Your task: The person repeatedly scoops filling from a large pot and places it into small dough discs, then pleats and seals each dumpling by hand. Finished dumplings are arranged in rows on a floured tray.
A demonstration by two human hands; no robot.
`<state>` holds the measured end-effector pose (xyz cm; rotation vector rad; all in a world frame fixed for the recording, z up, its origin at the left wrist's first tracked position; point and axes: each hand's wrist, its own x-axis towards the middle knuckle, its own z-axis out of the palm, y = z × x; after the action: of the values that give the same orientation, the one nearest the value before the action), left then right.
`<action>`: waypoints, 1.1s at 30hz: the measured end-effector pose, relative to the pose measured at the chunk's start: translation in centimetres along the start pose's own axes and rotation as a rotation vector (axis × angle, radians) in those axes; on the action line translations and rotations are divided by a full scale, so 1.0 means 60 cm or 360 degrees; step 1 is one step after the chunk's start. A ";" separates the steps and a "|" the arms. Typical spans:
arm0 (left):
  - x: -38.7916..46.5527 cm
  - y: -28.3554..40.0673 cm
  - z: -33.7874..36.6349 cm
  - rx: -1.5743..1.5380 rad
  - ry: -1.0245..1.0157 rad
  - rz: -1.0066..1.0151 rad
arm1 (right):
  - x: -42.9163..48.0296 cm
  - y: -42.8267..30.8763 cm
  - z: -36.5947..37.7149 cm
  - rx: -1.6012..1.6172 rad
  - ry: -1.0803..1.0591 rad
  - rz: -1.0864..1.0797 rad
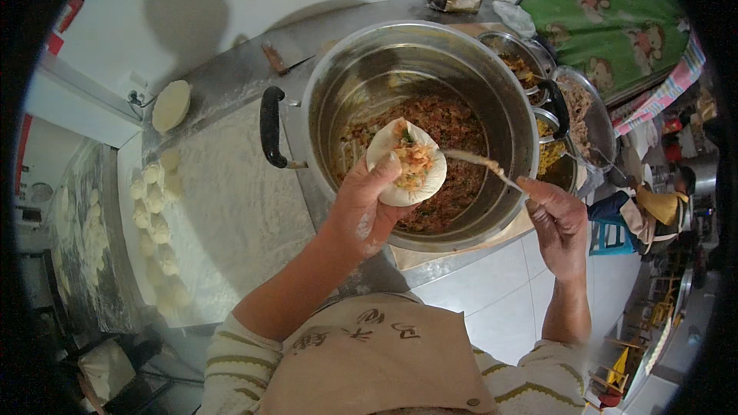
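Note:
My left hand (366, 204) holds a round dough wrapper (433, 180) with a mound of chopped orange and green filling (414, 164) on it. Its thumb presses on the wrapper's edge. Wrapper and hand are above a large steel pot (398, 34), which has more reddish chopped filling (455, 109) in its bottom. At the pot's right side, my right hand (550, 213) grips the end of a thin metal utensil (504, 176), smeared with filling. The utensil's far end lies close to the wrapper's right edge; whether they touch is unclear.
Left of the pot, a floured board (242, 184) bears several dough pieces (154, 199). A cleaver-like tool (274, 59) lies behind, near a dough round (172, 106). Bowls of yellow filling (550, 147) and minced filling (579, 109) stand at right. A seated person (657, 207) is farther right.

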<state>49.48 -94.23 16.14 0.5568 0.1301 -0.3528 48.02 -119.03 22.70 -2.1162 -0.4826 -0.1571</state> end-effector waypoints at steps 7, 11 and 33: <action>0.006 -0.010 0.015 0.0286 0.0080 0.0017 | 0.013 -0.003 0.033 -0.0473 -0.0052 -0.0392; 0.011 -0.011 0.014 0.0300 0.0153 -0.0060 | 0.019 -0.005 0.051 -0.0893 -0.0117 -0.0150; 0.023 -0.015 0.011 0.0081 0.0000 -0.0061 | 0.039 0.059 0.049 -0.0284 0.0361 0.0251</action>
<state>50.44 -95.70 15.96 0.6055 0.1320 -0.3945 51.35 -117.67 19.02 -2.2654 -0.1717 -0.3566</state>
